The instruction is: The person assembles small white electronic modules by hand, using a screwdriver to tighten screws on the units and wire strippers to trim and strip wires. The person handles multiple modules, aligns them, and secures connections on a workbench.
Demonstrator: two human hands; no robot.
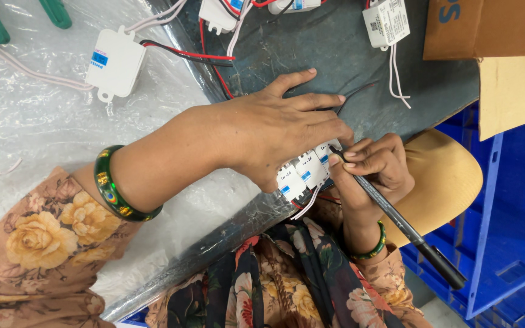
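Left hand (274, 130): forearm enters from the lower left and crosses the clear plastic sheet (31, 115) toward the table edge. Palm faces down, wrist slightly bent. Fingers extended and lightly fanned, thumb splayed away toward the top of the view. The hand lies flat over a row of small white driver modules (304, 172), pressing them against the dark table top (329, 54); the fingertips reach just past the far end of the row. A green bangle (112, 193) sits on this forearm near the floral sleeve.

Right hand (372, 167): comes up from below the table edge, wrist bent upward, a second green bangle at the wrist. Thumb and first fingers are pressed together in a writing pinch around a black pen (408, 228). The pen's barrel slants down and to the right, its capped end well clear of the hand; its tip touches the upper face of the module at the right end of the row, just beside the left fingertips.

The modules lie side by side at the table's near edge, partly hidden under the left palm, white leads hanging off below them.

Surroundings: another white module (115, 62) with red and black leads on the plastic sheet, well apart; more modules along the top edge; a cardboard box (487, 27) at upper right; a blue crate (511, 231) at right.
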